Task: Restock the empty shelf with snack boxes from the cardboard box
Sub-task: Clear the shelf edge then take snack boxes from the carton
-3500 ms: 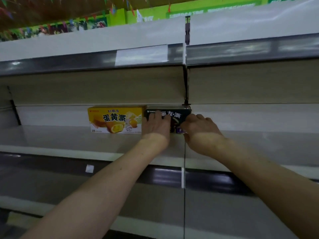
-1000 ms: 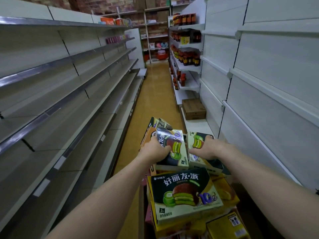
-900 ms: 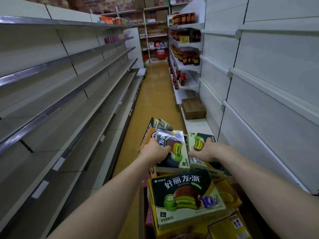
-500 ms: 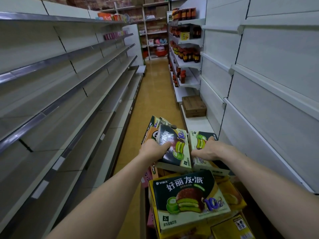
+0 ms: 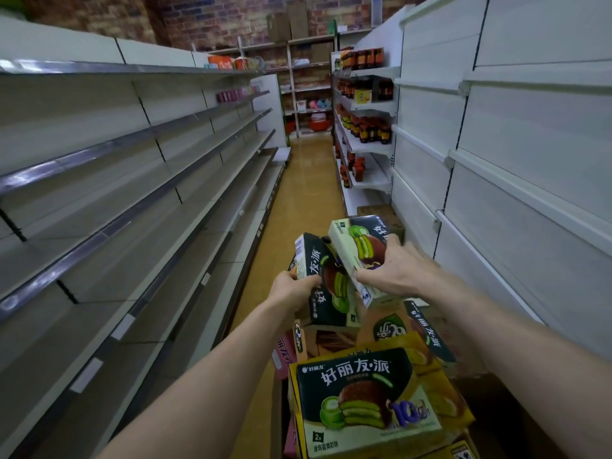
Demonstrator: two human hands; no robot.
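Down the left side run the bare shelves [image 5: 139, 207], tier on tier, with none of the stock on them in this view. At centre the left hand [image 5: 291, 288] grips the dark snack box [image 5: 326, 286] by its left edge, thumb on the printed face and fingers curled behind. Half a second ago that box lay leaning on the heap; now it stands nearly on end. Just right of it, overlapping its upper corner, is the second snack box [image 5: 356, 241]. The right hand [image 5: 395, 270] holds it clamped, thumb along the lower edge and fingers hooked over the far side. It lay beside the first box before and has since risen clear of the heap, tilted with its pale end up and to the left. Beneath, the pile of snack boxes [image 5: 361, 402] sits low in the view, and lifting the pair has uncovered an orange box [image 5: 385, 329]. Farther back are jars [image 5: 367, 130] on shelves, and white panels [image 5: 530, 144] fill the right.
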